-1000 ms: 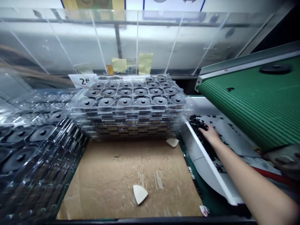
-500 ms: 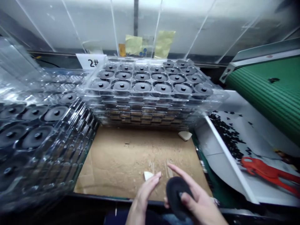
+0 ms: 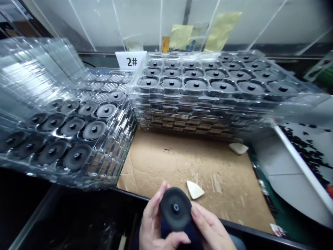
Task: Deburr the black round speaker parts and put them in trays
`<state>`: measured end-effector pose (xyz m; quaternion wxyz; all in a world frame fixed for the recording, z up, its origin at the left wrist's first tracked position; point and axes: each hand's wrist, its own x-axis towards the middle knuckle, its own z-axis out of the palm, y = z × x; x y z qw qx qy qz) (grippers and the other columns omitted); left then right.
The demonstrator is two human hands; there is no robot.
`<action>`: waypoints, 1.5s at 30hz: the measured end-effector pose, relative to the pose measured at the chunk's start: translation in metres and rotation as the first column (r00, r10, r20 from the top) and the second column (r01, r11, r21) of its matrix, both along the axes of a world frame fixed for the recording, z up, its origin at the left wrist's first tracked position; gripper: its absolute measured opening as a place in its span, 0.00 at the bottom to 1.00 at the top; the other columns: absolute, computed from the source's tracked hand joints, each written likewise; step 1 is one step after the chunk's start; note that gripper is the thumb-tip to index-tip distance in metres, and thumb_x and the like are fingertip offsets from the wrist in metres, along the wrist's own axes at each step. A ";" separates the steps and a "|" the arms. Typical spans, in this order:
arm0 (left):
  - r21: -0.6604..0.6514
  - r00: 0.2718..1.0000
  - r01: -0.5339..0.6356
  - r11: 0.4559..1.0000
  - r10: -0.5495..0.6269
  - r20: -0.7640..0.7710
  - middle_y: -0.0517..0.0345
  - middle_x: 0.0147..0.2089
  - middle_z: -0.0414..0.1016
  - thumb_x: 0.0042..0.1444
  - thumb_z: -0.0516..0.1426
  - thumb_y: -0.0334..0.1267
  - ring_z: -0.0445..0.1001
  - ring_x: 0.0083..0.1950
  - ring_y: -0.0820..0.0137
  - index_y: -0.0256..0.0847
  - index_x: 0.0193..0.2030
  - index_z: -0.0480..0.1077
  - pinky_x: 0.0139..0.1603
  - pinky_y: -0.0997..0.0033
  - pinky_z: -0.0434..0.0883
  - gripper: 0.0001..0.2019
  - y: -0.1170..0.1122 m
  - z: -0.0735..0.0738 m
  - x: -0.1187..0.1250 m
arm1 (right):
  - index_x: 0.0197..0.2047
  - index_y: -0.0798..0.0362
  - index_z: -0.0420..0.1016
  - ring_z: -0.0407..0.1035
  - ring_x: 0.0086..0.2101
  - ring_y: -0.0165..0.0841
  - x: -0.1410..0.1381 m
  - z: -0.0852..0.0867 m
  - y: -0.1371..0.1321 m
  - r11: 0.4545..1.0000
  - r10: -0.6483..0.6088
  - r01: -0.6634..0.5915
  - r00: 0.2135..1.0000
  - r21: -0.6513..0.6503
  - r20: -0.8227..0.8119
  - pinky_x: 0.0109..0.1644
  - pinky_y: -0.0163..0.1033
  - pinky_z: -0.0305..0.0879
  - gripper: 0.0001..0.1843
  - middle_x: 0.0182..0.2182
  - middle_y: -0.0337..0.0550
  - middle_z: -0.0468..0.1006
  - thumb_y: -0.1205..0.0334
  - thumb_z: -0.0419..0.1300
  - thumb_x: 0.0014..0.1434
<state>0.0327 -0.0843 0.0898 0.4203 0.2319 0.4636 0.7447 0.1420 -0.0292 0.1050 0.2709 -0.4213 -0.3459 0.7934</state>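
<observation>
A round black disc [image 3: 169, 217] with a small raised hub at its middle is held near the cardboard's front edge, its hub side facing me. My left hand [image 3: 153, 220] grips its left side, thumb at the lower rim and fingers behind. On the right rim press the fingers of my right hand [image 3: 212, 227]. Just beyond the disc, a white wedge-shaped piece [image 3: 195, 190] lies on the cardboard [image 3: 156, 163]. Similar discs sit in the pockets of the clear plastic tray stack [image 3: 88, 132] on the left.
Another clear tray stack [image 3: 192, 107] full of discs stands at the back. A second white wedge [image 3: 238, 148] lies at the cardboard's far right. To the right, a white bin [image 3: 293, 152] holds small black pieces. A "2#" sign [image 3: 131, 60] stands behind.
My left hand has come onto the disc, which only my right hand held before. The disc now faces me more squarely. The view has swung left, showing more of the left trays.
</observation>
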 end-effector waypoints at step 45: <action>-0.135 0.549 0.508 0.850 -0.199 0.812 0.47 0.52 0.75 0.51 0.60 0.41 0.72 0.55 0.59 0.45 0.54 0.68 0.57 0.66 0.65 0.22 0.018 -0.006 -0.017 | 0.45 0.52 0.75 0.70 0.33 0.36 0.043 -0.073 0.033 0.574 -0.245 -0.413 0.737 0.707 0.630 0.39 0.44 0.67 0.13 0.31 0.43 0.77 0.60 0.55 0.59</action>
